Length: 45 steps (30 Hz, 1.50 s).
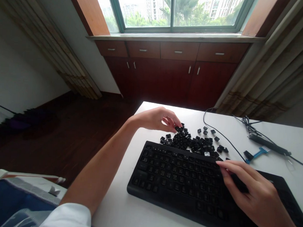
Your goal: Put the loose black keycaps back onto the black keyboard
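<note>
A black keyboard [178, 181] lies at a slant on the white table, its key sockets bare over most of the visible part. Behind its upper edge is a loose heap of black keycaps [181, 140]. My left hand [160, 119] reaches over the heap's far left side, thumb and fingertips closed on a black keycap [177, 128]. Over the keyboard's right part is my right hand [253, 191], its thumb and forefinger pinched together at the upper edge. Whether anything sits between those fingertips is too small to tell. The hand covers part of the keyboard.
Right of the heap lie a blue brush [259, 154] and a thin black cable [223, 138]. A long black bar-shaped thing with a cord [269, 144] rests farther right. The table [117, 199] ends at the left, where a chair with blue cloth [17, 201] stands.
</note>
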Each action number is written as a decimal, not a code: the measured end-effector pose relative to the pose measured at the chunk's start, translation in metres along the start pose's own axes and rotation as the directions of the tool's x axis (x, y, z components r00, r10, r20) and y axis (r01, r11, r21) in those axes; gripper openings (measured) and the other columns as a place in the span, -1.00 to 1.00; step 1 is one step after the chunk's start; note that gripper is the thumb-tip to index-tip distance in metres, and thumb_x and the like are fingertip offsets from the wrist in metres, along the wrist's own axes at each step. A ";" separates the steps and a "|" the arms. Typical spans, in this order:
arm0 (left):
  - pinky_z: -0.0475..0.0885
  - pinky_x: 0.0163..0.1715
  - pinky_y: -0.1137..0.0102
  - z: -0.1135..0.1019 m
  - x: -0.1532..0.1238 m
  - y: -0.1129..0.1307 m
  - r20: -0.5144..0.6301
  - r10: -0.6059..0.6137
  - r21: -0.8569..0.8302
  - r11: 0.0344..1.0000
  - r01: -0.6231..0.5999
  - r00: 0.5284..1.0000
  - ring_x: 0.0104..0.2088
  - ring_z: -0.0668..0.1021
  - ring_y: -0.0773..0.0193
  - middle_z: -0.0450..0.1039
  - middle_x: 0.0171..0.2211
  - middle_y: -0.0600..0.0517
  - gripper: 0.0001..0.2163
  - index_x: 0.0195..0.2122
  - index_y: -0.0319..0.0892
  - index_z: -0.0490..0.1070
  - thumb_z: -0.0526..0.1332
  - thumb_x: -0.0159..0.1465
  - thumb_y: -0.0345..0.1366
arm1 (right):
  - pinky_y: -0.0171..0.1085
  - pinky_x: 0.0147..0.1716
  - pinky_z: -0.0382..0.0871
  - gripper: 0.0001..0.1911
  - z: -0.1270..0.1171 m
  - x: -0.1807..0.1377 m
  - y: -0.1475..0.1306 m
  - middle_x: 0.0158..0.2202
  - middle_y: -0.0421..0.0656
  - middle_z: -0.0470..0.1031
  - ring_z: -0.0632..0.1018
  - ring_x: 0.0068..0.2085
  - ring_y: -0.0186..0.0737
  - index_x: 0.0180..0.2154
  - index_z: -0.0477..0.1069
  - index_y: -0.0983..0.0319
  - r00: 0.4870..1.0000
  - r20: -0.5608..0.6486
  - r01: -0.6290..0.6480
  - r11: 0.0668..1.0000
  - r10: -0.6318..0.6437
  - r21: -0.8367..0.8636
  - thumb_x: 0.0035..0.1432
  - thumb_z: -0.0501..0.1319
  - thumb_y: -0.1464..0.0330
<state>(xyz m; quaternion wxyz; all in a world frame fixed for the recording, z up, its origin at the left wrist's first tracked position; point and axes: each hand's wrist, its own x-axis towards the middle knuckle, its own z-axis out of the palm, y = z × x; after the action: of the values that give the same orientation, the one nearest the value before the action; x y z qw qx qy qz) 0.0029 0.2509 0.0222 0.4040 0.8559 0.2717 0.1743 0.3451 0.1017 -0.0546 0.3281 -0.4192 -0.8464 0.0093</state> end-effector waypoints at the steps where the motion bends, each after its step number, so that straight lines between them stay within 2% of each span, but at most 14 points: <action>1: 0.57 -0.11 0.37 -0.001 -0.001 -0.001 -0.009 -0.017 0.034 0.999 0.017 1.000 -0.17 0.64 0.24 0.59 -0.11 -0.09 -0.72 -0.01 -0.15 0.58 0.37 0.24 -0.29 | -0.22 0.03 0.40 -0.70 0.000 0.000 0.000 -0.06 -0.13 0.53 0.56 -0.05 -0.17 0.03 0.47 0.17 1.000 -0.003 -0.001 1.000 0.001 -0.001 0.26 0.24 0.45; 4: 0.55 -0.14 0.42 -0.002 -0.004 -0.003 -0.014 -0.092 0.158 0.983 0.093 0.996 -0.16 0.63 0.27 0.56 -0.06 -0.10 -0.72 0.02 -0.12 0.57 0.32 0.28 -0.28 | -0.20 0.03 0.42 -0.69 0.000 -0.001 0.000 -0.06 -0.13 0.55 0.58 -0.06 -0.16 0.02 0.47 0.16 1.000 -0.008 -0.005 1.000 0.005 -0.007 0.24 0.25 0.46; 9: 0.52 -0.24 0.48 -0.004 -0.006 -0.002 0.045 -0.205 0.291 0.939 0.184 0.978 -0.17 0.63 0.27 0.56 -0.06 -0.09 -0.75 -0.01 -0.10 0.60 0.28 0.30 -0.25 | -0.20 0.03 0.43 -0.70 -0.001 0.000 0.000 -0.08 -0.14 0.56 0.59 -0.07 -0.17 0.02 0.48 0.15 1.000 -0.009 -0.009 1.000 0.009 -0.007 0.24 0.27 0.45; 18: 0.48 -0.30 0.47 -0.004 -0.006 0.003 0.121 -0.270 0.274 0.934 0.229 0.955 -0.23 0.64 0.26 0.65 -0.23 0.00 -0.85 -0.21 -0.15 0.64 0.31 0.24 -0.27 | -0.21 0.04 0.40 -0.72 -0.001 -0.001 0.000 -0.06 -0.15 0.56 0.58 -0.09 -0.18 0.02 0.49 0.16 1.000 -0.020 0.006 0.999 -0.007 -0.033 0.26 0.26 0.40; 23: 0.44 -0.33 0.49 -0.008 -0.010 0.004 0.059 -0.294 0.348 0.902 0.256 0.954 -0.24 0.63 0.28 0.64 -0.24 0.03 -0.84 -0.22 -0.13 0.63 0.30 0.23 -0.25 | -0.20 0.03 0.42 -0.72 -0.001 0.000 0.000 -0.06 -0.16 0.56 0.60 -0.10 -0.16 0.02 0.49 0.15 0.999 -0.033 0.009 0.999 -0.010 -0.036 0.26 0.26 0.39; 26: 0.39 -0.37 0.52 -0.019 -0.021 0.004 -0.006 -0.404 0.432 0.824 0.367 0.915 -0.23 0.62 0.29 0.63 -0.20 0.04 -0.83 -0.21 -0.10 0.62 0.30 0.21 -0.23 | -0.19 0.01 0.43 -0.72 -0.002 -0.001 -0.001 -0.06 -0.16 0.57 0.60 -0.09 -0.15 0.02 0.48 0.13 0.999 -0.035 0.003 0.999 -0.004 -0.043 0.27 0.25 0.38; 30: 0.34 -0.44 0.54 -0.031 -0.035 0.002 -0.070 -0.595 0.485 0.681 0.548 0.801 -0.26 0.61 0.29 0.62 -0.16 0.06 -0.79 -0.18 -0.04 0.61 0.34 0.14 -0.23 | -0.17 0.01 0.44 -0.74 -0.002 -0.001 0.000 -0.07 -0.16 0.57 0.61 -0.10 -0.13 0.00 0.49 0.13 0.999 -0.033 -0.005 0.999 0.004 -0.033 0.27 0.24 0.37; 34: 0.31 -0.47 0.52 -0.027 -0.033 -0.005 -0.066 -0.688 0.527 0.591 0.611 0.723 -0.32 0.60 0.27 0.62 -0.17 0.03 -0.71 -0.19 -0.06 0.60 0.42 0.02 -0.22 | -0.15 0.01 0.45 -0.73 0.000 -0.002 0.002 -0.07 -0.16 0.57 0.61 -0.10 -0.11 0.00 0.50 0.12 1.000 -0.030 -0.004 0.999 0.003 -0.034 0.26 0.24 0.36; 39: 0.34 -0.43 0.50 -0.010 -0.017 -0.007 -0.083 -0.724 0.579 0.525 0.624 0.685 -0.38 0.57 0.26 0.63 -0.25 -0.03 -0.70 -0.21 -0.15 0.60 0.43 -0.03 -0.35 | -0.16 0.01 0.44 -0.73 0.000 -0.003 0.003 -0.06 -0.16 0.57 0.60 -0.08 -0.13 0.01 0.49 0.14 1.000 -0.028 0.005 0.999 -0.006 -0.046 0.27 0.24 0.36; 45: 0.37 -0.43 0.44 0.001 -0.011 -0.001 -0.056 -0.696 0.618 0.538 0.573 0.715 -0.39 0.57 0.21 0.62 -0.28 -0.06 -0.79 -0.31 -0.20 0.61 0.36 -0.02 -0.43 | -0.16 0.00 0.45 -0.74 -0.001 -0.001 0.001 -0.06 -0.16 0.57 0.61 -0.10 -0.13 0.00 0.49 0.14 1.000 -0.023 0.002 0.999 -0.003 -0.040 0.27 0.24 0.36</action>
<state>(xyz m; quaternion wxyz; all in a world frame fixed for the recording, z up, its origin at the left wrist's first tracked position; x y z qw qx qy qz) -0.0062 0.2443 0.0201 0.1740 0.7908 0.5632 -0.1647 0.3470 0.1011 -0.0549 0.3293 -0.4248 -0.8432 -0.0128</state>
